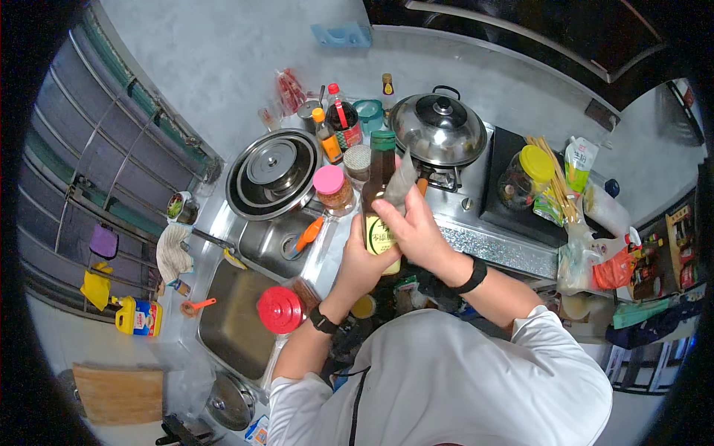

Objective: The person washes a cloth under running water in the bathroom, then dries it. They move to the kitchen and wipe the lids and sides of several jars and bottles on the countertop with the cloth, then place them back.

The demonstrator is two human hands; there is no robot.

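Note:
My left hand (360,262) is wrapped around the lower part of a dark glass sauce bottle (377,178) with a green cap. The bottle stands nearly upright in front of my body, and its pale yellow label bears writing. Against its right side, my right hand (415,237) holds a grey cloth (400,181). The right thumb reaches across the bottle's front, while some of the fingers are hidden behind the cloth. Just left of the bottle is a jar (333,192) with a pink lid.
A wok with a domed lid (438,134) sits on the gas stove. Steel basins (272,167) rest over the sink (245,323). A red-lidded jar (281,309) stands near my left forearm. Sauce bottles (343,120) line the wall; a yellow-lidded jar (527,170) is at right.

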